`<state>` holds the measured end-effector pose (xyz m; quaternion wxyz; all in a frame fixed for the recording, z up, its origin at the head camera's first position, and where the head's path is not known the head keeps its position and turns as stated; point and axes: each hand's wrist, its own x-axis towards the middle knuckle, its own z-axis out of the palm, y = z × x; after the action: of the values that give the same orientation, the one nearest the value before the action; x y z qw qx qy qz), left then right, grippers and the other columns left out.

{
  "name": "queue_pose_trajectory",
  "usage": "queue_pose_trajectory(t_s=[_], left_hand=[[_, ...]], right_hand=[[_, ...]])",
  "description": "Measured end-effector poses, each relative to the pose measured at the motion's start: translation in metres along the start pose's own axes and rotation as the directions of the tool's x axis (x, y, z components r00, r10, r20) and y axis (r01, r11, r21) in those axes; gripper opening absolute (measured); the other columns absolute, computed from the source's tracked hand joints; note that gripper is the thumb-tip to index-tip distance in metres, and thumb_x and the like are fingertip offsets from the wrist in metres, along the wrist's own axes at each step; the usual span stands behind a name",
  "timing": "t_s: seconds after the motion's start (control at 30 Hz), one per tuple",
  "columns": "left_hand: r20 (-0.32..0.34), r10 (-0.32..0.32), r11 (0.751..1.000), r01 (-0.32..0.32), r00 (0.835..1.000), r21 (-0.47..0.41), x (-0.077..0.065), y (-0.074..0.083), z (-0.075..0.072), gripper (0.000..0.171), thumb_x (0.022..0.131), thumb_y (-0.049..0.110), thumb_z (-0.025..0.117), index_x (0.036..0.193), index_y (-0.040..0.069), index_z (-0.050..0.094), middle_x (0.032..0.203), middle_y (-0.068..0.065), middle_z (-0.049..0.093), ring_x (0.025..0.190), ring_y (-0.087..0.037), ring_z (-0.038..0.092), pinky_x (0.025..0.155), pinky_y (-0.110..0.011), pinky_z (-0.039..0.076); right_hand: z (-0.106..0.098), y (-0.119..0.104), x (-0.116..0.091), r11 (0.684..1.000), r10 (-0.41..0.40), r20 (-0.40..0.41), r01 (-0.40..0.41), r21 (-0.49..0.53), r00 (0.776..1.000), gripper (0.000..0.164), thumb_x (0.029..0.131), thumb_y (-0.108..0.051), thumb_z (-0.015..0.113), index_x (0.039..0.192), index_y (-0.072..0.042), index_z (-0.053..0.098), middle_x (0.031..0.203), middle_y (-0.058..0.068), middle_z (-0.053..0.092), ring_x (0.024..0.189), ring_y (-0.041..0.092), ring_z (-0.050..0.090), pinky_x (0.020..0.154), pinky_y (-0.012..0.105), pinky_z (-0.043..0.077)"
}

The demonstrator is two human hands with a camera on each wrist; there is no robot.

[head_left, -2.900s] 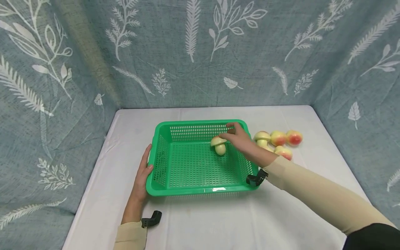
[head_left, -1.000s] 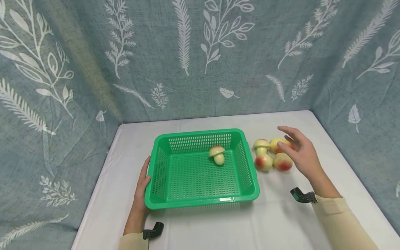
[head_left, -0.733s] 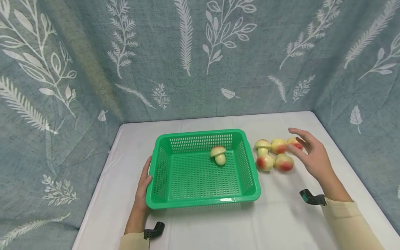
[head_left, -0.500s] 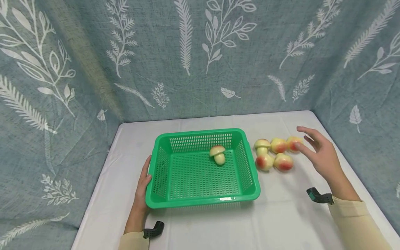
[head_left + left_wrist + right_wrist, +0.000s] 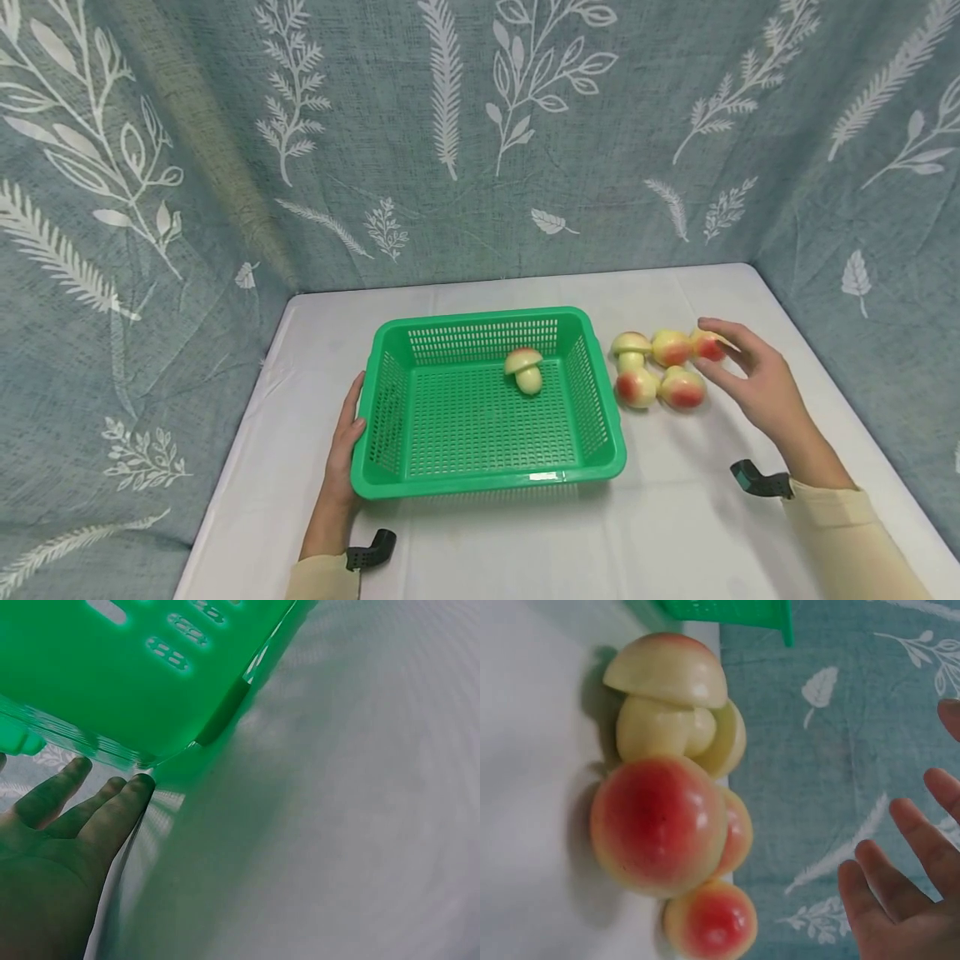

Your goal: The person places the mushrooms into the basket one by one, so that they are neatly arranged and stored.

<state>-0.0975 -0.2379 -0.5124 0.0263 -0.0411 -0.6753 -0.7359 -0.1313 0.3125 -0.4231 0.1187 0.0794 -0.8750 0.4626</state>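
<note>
A green perforated plastic basket (image 5: 491, 483) stands on the white cloth. Inside it, toward the back right, lies a toy mushroom (image 5: 525, 367) with a cream stem and reddish cap. My left hand (image 5: 339, 454) rests along the basket's left side; the left wrist view shows its fingers (image 5: 112, 817) extended beside the green wall. My right hand (image 5: 768, 383) hovers with thumb and fingers spread near the farthest-right mushroom (image 5: 708, 343), partly covering it. In the right wrist view, that hand's palm shows nothing held, and a big red-capped mushroom (image 5: 656, 825) sits in front of the others.
Several toy mushrooms (image 5: 670, 347) cluster right of the basket, one on its side (image 5: 632, 346) close to the rim. Blue-grey leaf-patterned curtains (image 5: 480, 208) enclose the table's back and sides. A black camera (image 5: 759, 479) sits on my right wrist.
My right hand has left the basket, leaving a mushroom there, and travelled right to the cluster. Lately it has dipped slightly left toward the farthest-right mushroom. My left hand stays at the basket.
</note>
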Motion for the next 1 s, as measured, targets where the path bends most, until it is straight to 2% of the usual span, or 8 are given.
queue_pose_trajectory(t_s=[0.23, 0.4, 0.53, 0.63, 0.83, 1.0], left_hand=[[0.002, 0.003, 1.0, -0.003, 1.0, 0.005, 0.0, -0.001, 0.0, 0.071, 0.107, 0.03, 0.033, 0.176, 0.023, 0.017, 0.179, -0.001, 0.02, 0.162, -0.021, 0.02, 0.121, -0.038, 0.027], [-0.007, -0.005, 1.0, 0.005, 1.0, 0.005, 0.0, -0.002, -0.001, 0.071, 0.107, 0.03, 0.032, 0.176, 0.025, 0.018, 0.179, 0.002, 0.021, 0.161, -0.02, 0.022, 0.121, -0.039, 0.027], [-0.007, -0.005, 1.0, 0.005, 1.0, -0.002, 0.0, -0.002, -0.002, 0.071, 0.107, 0.031, 0.032, 0.176, 0.024, 0.017, 0.179, 0.002, 0.022, 0.161, -0.021, 0.024, 0.118, -0.033, 0.031], [-0.003, -0.005, 1.0, 0.005, 1.0, -0.009, 0.001, -0.004, -0.002, 0.072, 0.107, 0.031, 0.031, 0.176, 0.022, 0.015, 0.179, 0.001, 0.021, 0.16, -0.023, 0.025, 0.116, -0.029, 0.035], [-0.011, -0.004, 1.0, 0.005, 1.0, 0.004, 0.0, -0.006, -0.002, 0.072, 0.107, 0.031, 0.031, 0.176, 0.021, 0.014, 0.179, 0.002, 0.021, 0.161, -0.022, 0.023, 0.118, -0.035, 0.031], [-0.01, 0.009, 1.0, -0.009, 1.0, 0.011, 0.0, -0.006, -0.002, 0.071, 0.107, 0.03, 0.032, 0.176, 0.024, 0.017, 0.179, 0.002, 0.021, 0.162, -0.02, 0.021, 0.121, -0.038, 0.027]], right_hand=[[0.008, 0.002, -0.001, 0.998, -0.032, 0.042, 0.029, 0.062, 0.999, 0.051, 0.102, -0.008, 0.078, 0.15, -0.007, 0.062, 0.148, 0.009, 0.061, 0.134, 0.0, 0.052, 0.109, 0.014, 0.04], [0.016, 0.001, -0.002, 0.998, -0.034, 0.084, 0.029, 0.063, 0.996, 0.05, 0.101, -0.007, 0.078, 0.149, -0.005, 0.063, 0.147, 0.012, 0.061, 0.137, -0.001, 0.05, 0.111, 0.015, 0.039], [0.024, 0.002, -0.003, 0.997, -0.009, 0.12, 0.0, 0.076, 0.993, 0.05, 0.102, -0.009, 0.077, 0.149, -0.005, 0.062, 0.148, 0.012, 0.06, 0.138, 0.016, 0.056, 0.109, 0.017, 0.042], [0.03, 0.004, -0.003, 0.994, -0.003, 0.132, -0.011, 0.11, 0.991, 0.049, 0.102, -0.006, 0.076, 0.149, -0.002, 0.061, 0.148, 0.015, 0.059, 0.135, 0.022, 0.059, 0.107, 0.018, 0.045], [0.034, 0.008, -0.003, 0.989, -0.004, 0.153, -0.018, 0.144, 0.988, 0.049, 0.103, -0.005, 0.075, 0.15, 0.001, 0.06, 0.149, 0.019, 0.058, 0.133, 0.012, 0.057, 0.106, 0.019, 0.047], [0.025, 0.011, -0.004, 0.993, -0.032, 0.119, 0.018, 0.12, 0.992, 0.051, 0.102, -0.005, 0.075, 0.151, 0.0, 0.059, 0.149, 0.018, 0.058, 0.134, 0.008, 0.057, 0.106, 0.017, 0.045]])
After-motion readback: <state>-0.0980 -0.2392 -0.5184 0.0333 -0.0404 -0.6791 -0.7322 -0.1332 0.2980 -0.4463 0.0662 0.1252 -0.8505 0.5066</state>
